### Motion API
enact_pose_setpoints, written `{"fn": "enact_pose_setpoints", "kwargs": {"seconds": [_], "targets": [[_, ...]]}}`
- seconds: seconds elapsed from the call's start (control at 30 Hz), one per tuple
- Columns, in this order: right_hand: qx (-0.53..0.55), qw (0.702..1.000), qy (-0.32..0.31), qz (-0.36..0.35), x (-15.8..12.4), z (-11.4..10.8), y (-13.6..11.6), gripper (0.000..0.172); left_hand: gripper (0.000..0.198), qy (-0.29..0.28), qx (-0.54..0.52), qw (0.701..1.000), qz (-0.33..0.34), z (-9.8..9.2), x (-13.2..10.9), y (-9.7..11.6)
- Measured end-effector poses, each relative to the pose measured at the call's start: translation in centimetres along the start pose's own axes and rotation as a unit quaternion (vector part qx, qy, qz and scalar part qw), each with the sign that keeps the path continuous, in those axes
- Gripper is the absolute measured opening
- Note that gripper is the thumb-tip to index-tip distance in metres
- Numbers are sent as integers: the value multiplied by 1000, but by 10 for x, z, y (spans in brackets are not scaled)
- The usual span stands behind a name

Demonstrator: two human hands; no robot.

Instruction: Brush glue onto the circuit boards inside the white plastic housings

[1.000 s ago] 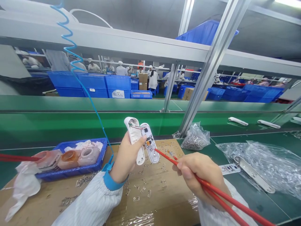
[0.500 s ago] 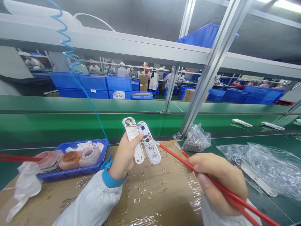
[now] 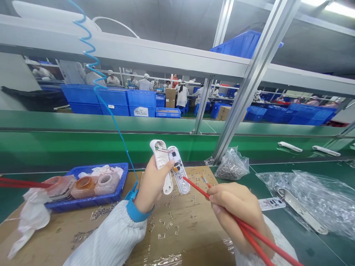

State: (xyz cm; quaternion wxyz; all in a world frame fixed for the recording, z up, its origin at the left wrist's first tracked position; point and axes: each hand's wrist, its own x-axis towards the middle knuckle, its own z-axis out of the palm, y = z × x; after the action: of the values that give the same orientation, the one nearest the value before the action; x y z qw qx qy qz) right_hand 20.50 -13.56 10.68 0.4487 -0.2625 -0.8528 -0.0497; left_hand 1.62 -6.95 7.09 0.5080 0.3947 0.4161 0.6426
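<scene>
Right hand (image 3: 235, 210) has slid back in toward the white casing halves (image 3: 160, 162), and the red tool's (image 3: 195, 188) tip is now right at the edge of the circuit board (image 3: 176, 162). Left hand (image 3: 152, 184) has both halves gripped tight, right hand pinches the tool narrow. Halves are up over the cardboard (image 3: 188, 236), blue tray (image 3: 122, 181) to their left, clear bag of tiny parts (image 3: 231, 166) to their right.
</scene>
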Motion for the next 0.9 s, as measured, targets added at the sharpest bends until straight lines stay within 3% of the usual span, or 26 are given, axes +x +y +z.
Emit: {"fn": "enact_pose_setpoints", "kwargs": {"seconds": [0.17, 0.27, 0.37, 0.47, 0.53, 0.6, 0.7, 0.77, 0.83, 0.9], "targets": [[72, 997, 8, 31, -2, 3, 7, 16, 45, 4, 19, 999, 28, -3, 4, -3], [189, 972, 107, 84, -3, 2, 16, 16, 46, -18, -20, 1000, -2, -7, 5, 8], [310, 910, 248, 122, -4, -6, 26, 21, 46, -28, -52, 998, -20, -10, 5, 18], [323, 870, 353, 122, -4, -16, 36, 21, 45, -19, -68, 998, -5, -14, 3, 27], [315, 860, 375, 144, -1, -17, 39, 18, 45, -11, -68, 997, 14, -18, 3, 35], [318, 862, 355, 171, 4, -11, 40, 11, 44, 13, -53, 997, 52, -28, 2, 50], [329, 891, 246, 194, 22, 14, 36, 4, 43, 105, 70, 977, 169, -59, -6, 82], [317, 916, 139, 202, 40, 36, 29, 8, 43, 208, 249, 916, 237, -89, -18, 105], [297, 932, 27, 205, 63, 60, 19, 11, 43, 324, 405, 823, 232, -119, -32, 122], [283, 936, -66, 198, 87, 84, 7, 12, 44, 415, 462, 752, 221, -144, -45, 132]]}}
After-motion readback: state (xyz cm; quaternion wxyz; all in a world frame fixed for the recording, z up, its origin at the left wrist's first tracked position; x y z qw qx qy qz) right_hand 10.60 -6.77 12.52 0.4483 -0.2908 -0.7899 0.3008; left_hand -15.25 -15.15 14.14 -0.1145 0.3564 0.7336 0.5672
